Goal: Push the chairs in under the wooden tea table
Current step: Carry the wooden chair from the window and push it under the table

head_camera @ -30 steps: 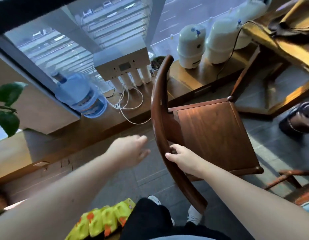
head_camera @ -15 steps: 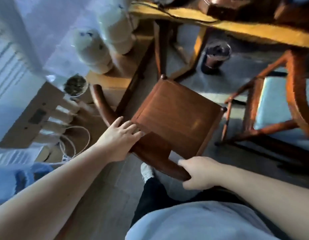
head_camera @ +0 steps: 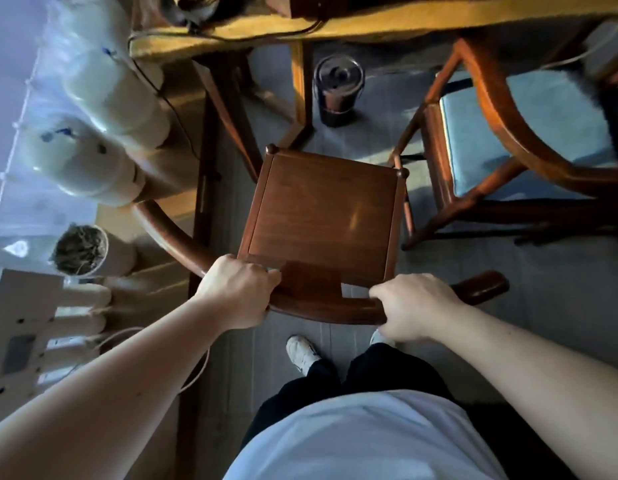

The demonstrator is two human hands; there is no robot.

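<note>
A dark wooden chair [head_camera: 323,216] with a curved back rail stands right in front of me, its seat facing the wooden tea table [head_camera: 387,19] across the top of the view. My left hand [head_camera: 236,284] grips the back rail left of the centre splat. My right hand [head_camera: 409,304] grips the same rail on the right. The seat's front edge lies near the table's legs, short of the table top. A second chair [head_camera: 515,133] with a blue cushion stands to the right, partly under the table.
A dark cylindrical bin [head_camera: 337,90] stands on the floor under the table, ahead of the chair. A low wooden ledge on the left carries white tanks [head_camera: 93,98], a small plant pot [head_camera: 80,251] and a white water filter unit [head_camera: 27,334] with cables.
The chair has been turned to face the table. My left hand went from free to gripping the back rail, and both hands now hold it squarely.
</note>
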